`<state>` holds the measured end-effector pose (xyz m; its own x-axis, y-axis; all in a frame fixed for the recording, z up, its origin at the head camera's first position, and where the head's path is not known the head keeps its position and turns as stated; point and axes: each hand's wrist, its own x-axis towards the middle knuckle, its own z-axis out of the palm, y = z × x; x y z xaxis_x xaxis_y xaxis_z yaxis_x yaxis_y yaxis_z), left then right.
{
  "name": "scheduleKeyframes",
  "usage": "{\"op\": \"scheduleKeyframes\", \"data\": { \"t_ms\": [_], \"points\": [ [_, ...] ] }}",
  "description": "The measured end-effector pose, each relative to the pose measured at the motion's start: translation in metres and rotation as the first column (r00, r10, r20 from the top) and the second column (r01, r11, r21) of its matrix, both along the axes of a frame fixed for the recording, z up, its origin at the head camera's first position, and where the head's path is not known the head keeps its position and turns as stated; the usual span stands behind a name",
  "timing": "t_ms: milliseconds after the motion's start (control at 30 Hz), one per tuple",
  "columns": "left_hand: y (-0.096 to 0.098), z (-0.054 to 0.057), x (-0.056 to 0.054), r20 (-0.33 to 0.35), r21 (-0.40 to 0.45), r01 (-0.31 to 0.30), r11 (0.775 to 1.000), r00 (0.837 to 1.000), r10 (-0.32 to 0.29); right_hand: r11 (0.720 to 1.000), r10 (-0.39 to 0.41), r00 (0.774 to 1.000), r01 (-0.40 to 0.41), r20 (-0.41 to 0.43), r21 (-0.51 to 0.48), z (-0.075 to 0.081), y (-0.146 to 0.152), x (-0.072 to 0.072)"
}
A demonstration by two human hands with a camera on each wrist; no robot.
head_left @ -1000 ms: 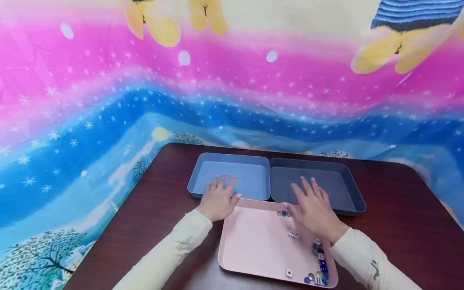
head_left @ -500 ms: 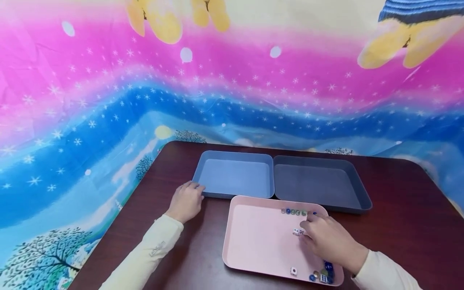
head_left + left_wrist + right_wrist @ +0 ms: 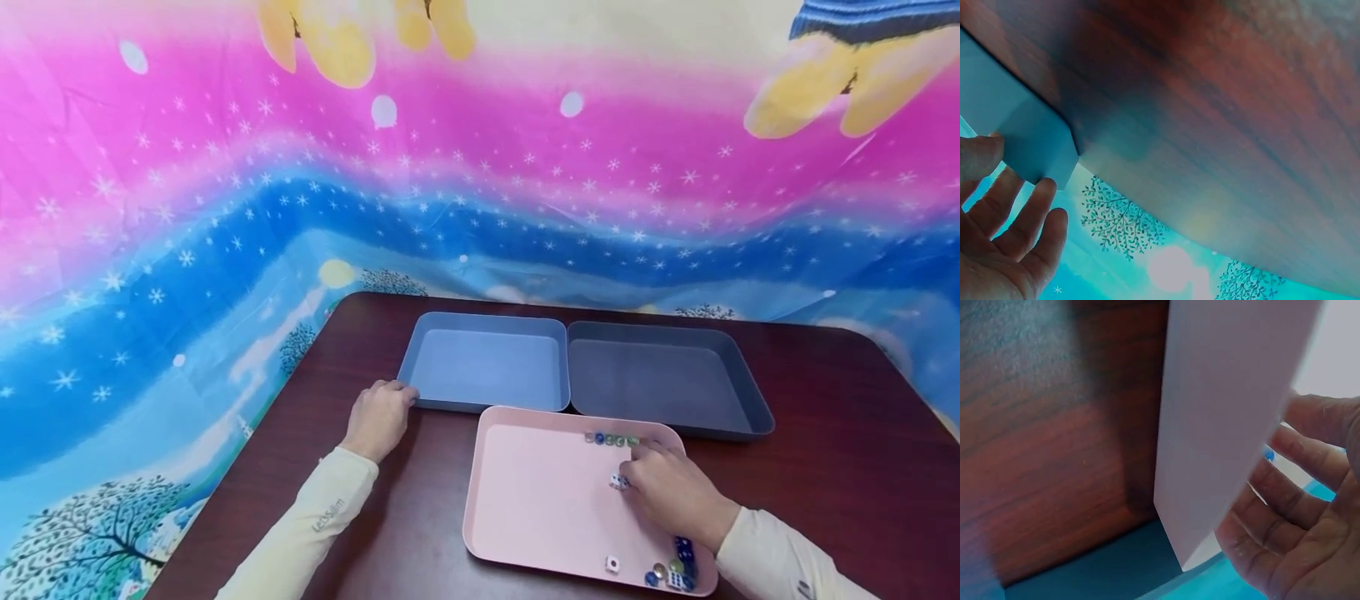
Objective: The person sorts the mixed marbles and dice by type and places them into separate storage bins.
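Note:
My left hand [image 3: 377, 419] grips the front left corner of the light blue tray [image 3: 487, 367]. In the left wrist view the thumb lies against the blue wall [image 3: 1035, 134], with fingertips at its rim. My right hand [image 3: 678, 492] reaches into the pink tray [image 3: 510, 500], fingers bent beside white dice [image 3: 617, 481]. Its fingertips are partly hidden, so any hold on a die or marble cannot be made out. In the right wrist view the pink tray's outer wall [image 3: 1222, 412] covers the fingertips, and a small blue marble [image 3: 1268, 453] shows between thumb and fingers.
Glass marbles [image 3: 611, 440] line the pink tray's far wall. A single die [image 3: 612, 564] lies near its front; more dice [image 3: 675, 578] and marbles crowd the front right corner. A dark grey tray [image 3: 660, 375] adjoins the blue one on the brown table [image 3: 825, 467].
Both hands were spread over the trays a second ago. The left moved left to the blue tray's corner; the right came down into the pink tray and bent its fingers.

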<state>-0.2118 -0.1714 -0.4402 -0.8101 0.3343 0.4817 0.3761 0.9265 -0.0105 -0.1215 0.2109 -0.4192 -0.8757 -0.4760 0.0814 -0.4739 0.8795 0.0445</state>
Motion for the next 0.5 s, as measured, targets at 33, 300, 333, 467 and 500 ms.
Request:
{"op": "scheduleKeyframes", "data": {
  "t_ms": [33,300,333,467,500],
  "points": [
    [0.0,0.0,0.0,0.001,0.003,-0.001,1.0,1.0,0.001,1.0,-0.001,1.0,0.001,0.004,0.001,-0.001,-0.001,0.0],
    [0.001,0.0,-0.001,0.03,-0.008,-0.016,1.0,0.999,0.016,1.0,-0.005,0.999,0.006,0.041,-0.021,0.003,-0.003,-0.004],
    [0.001,0.0,-0.001,0.035,-0.008,-0.018,1.0,0.999,0.018,1.0,-0.003,0.999,0.004,0.047,-0.03,0.006,-0.004,-0.004],
    [0.001,0.0,0.0,0.051,-0.002,-0.024,1.0,0.998,0.024,0.997,0.011,0.999,-0.008,0.043,-0.079,0.024,-0.011,-0.012],
    [0.001,0.001,0.0,0.054,-0.001,-0.027,1.0,0.998,0.027,0.995,0.019,0.999,-0.016,0.034,-0.098,0.029,-0.014,-0.015]
  ]
}}
